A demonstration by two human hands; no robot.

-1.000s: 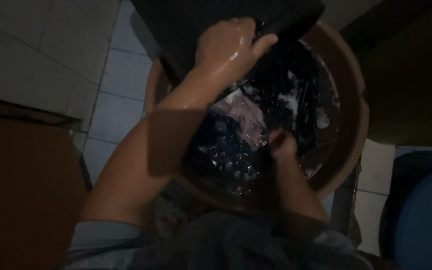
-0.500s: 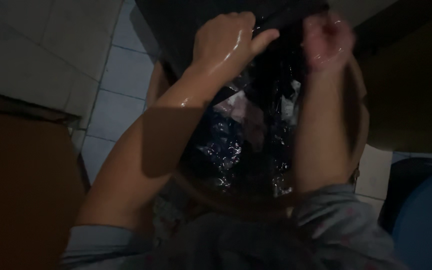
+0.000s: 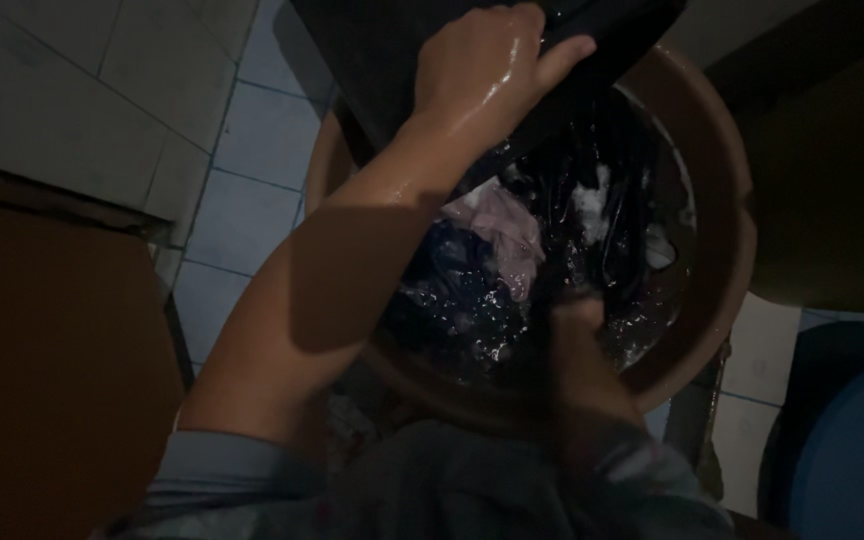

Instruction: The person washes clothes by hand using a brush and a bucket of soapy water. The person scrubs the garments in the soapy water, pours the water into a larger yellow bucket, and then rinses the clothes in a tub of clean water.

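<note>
The left hand [image 3: 487,65] sits at the upper centre of the frame, wet and glossy. Its fingers [image 3: 562,55] are curled and pressed together over the edge of a dark board [image 3: 372,60], which slants from the top of the frame down into the basin. The thumb lies along the board's lower edge.

The round brown basin [image 3: 722,230] fills the centre and right of the frame. It holds dark wet laundry [image 3: 592,180] with patches of white suds. A pale pink garment [image 3: 502,225] lies near the middle of the basin, just below the left wrist.

The right hand [image 3: 577,305] is at the lower centre of the basin, in deep shadow, reaching into the dark laundry. Whether its fingers are spread or closed cannot be told.

A tiled floor [image 3: 242,190] shows at the upper left. A blue round container [image 3: 852,450] stands at the lower right corner, well apart from the hands.
</note>
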